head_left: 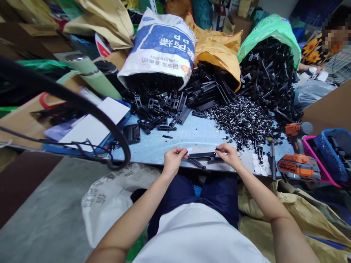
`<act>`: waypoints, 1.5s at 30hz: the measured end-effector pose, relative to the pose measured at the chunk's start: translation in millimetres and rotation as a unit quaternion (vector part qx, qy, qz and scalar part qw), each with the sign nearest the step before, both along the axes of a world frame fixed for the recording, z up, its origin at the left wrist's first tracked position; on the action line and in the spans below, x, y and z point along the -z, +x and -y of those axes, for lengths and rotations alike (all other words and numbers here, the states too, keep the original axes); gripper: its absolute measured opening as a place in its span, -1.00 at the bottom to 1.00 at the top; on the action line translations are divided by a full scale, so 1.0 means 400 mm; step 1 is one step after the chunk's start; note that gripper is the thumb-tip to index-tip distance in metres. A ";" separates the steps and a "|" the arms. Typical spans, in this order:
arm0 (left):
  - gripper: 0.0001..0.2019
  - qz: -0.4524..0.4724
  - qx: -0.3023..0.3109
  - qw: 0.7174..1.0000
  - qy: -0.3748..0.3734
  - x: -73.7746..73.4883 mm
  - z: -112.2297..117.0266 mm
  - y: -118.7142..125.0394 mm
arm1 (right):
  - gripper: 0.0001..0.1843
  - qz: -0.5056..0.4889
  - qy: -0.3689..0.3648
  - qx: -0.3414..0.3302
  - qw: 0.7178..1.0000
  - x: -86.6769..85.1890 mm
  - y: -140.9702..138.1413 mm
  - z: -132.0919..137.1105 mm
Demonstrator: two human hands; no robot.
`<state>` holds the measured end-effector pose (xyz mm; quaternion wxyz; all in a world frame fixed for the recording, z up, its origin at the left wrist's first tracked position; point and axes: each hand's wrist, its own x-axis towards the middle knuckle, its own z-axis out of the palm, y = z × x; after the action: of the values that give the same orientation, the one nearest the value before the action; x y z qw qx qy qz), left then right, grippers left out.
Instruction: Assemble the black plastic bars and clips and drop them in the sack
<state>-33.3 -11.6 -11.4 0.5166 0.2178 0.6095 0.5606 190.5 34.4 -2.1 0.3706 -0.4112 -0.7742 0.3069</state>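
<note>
At the front edge of the blue table [148, 148], my left hand [173, 160] pinches the left end of a long black plastic bar [202, 155]. My right hand [228, 154] is closed at the bar's other end, with a small dark piece at its fingertips too small to name. Beneath the bar lie another black arm-shaped part [197, 163] and a dark flat piece [215, 160]. A heap of black-headed screws or pins [244, 120] spreads beyond my right hand. Black plastic parts [164, 104] pile up behind my left hand.
White-blue [161, 47], orange [219, 47] and green sacks [268, 33] spill black parts at the back. An orange cordless drill [297, 166], a hammer-like tool [272, 160] and a pink basket [318, 160] are right. A black hose [90, 106] arches left. Another person [312, 54] sits far right.
</note>
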 end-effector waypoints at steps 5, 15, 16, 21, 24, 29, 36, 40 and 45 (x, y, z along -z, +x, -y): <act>-0.65 -0.011 0.048 0.999 -0.003 -0.007 -0.007 0.001 | -0.88 0.057 0.138 -0.080 0.986 -0.022 -0.008 0.006; -0.75 -0.354 0.164 0.920 0.047 0.047 -0.013 -0.028 | -0.78 0.120 0.179 -0.081 0.973 -0.014 0.024 0.006; -0.71 -0.392 0.164 0.904 0.051 0.053 -0.011 -0.031 | -0.74 0.137 0.183 -0.089 0.969 -0.011 0.033 0.006; -0.61 -0.548 0.177 0.800 0.168 0.051 0.004 0.009 | -0.53 0.181 0.178 -0.127 0.959 0.021 0.066 0.010; -0.53 -0.609 0.275 0.703 0.243 0.034 0.000 0.081 | -0.48 0.175 0.192 -0.110 0.960 0.047 0.068 0.023; -0.47 -0.613 0.397 0.648 0.215 0.033 -0.029 0.142 | -0.50 0.188 0.249 -0.094 0.946 0.061 0.070 0.027; -0.59 -0.611 0.403 0.650 0.203 0.040 -0.036 0.130 | -0.51 0.252 0.277 -0.170 0.911 0.044 0.091 -0.012; -0.57 -0.611 0.406 0.645 0.213 0.039 -0.038 0.129 | -0.57 0.302 0.285 -0.195 0.889 0.049 0.098 -0.027; -0.53 -0.612 0.429 0.627 0.219 0.031 -0.038 0.126 | -0.52 0.345 0.287 -0.283 0.848 0.037 0.107 -0.062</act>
<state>16.9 3.5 -23.8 0.1435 0.8547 0.4817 0.1297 233.2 59.3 -16.9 0.0783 -0.1288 -0.9886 0.0010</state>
